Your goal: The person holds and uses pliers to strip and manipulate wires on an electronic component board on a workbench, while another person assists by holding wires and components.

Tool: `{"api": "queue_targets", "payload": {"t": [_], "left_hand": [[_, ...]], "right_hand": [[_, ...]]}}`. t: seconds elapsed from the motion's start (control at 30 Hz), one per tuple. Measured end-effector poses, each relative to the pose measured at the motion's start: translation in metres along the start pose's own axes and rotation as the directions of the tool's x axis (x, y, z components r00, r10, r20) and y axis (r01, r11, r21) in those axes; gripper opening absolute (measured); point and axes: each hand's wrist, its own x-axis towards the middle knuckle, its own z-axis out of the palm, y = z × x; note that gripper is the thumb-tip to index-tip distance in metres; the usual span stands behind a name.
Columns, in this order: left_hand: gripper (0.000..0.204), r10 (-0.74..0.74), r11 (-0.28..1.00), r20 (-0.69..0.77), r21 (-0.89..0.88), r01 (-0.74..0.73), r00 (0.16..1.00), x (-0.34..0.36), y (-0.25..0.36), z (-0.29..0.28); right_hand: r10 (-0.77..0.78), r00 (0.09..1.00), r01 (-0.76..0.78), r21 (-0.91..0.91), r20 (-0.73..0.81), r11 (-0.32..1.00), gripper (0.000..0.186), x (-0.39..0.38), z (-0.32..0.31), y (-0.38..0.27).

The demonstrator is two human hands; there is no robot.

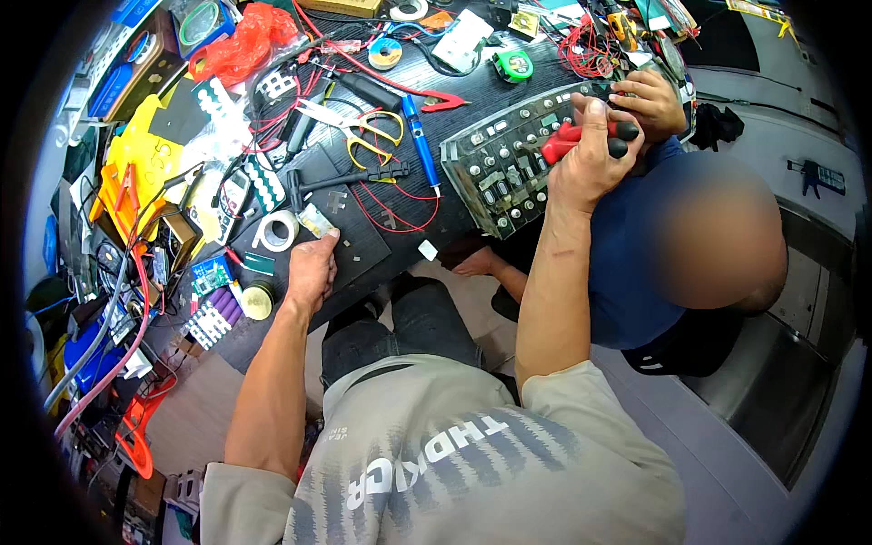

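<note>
My right hand is closed round pliers with red and black handles; their jaws do not show clearly. They are held above a long dark panel with rows of round metal terminals. My left hand rests at the table's near edge with its fingers curled in. A small pale packet lies by its thumb, and whether anything is inside the fist is hidden. At the panel's far right end is a co-worker's hand; that person's other hand is low beside the table edge.
Left of the panel lie a blue pen-like tool, yellow-handled scissors, a hammer and a white tape roll. A green tape measure sits behind. Wires and tools crowd the left. The co-worker is close on my right.
</note>
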Motion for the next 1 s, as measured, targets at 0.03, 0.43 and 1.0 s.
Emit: {"api": "queue_targets", "payload": {"t": [0.03,0.43,1.0], "left_hand": [[0.058,-0.005,1.000,-0.002,0.004,0.005,1.000,0.000,0.000,0.000],[0.059,-0.002,0.999,0.001,0.049,0.002,1.000,0.001,-0.002,-0.002],[0.060,0.028,1.000,0.090,-0.011,-0.028,0.996,0.003,-0.007,-0.009]], "right_hand": [[0.015,1.000,-0.014,-0.011,0.007,1.000,0.028,-0.001,0.000,-0.001],[-0.121,0.992,0.119,0.048,0.047,0.992,0.018,-0.025,-0.006,0.000],[-0.685,0.557,0.767,0.025,0.470,0.641,0.039,-0.111,-0.041,0.044]]}}
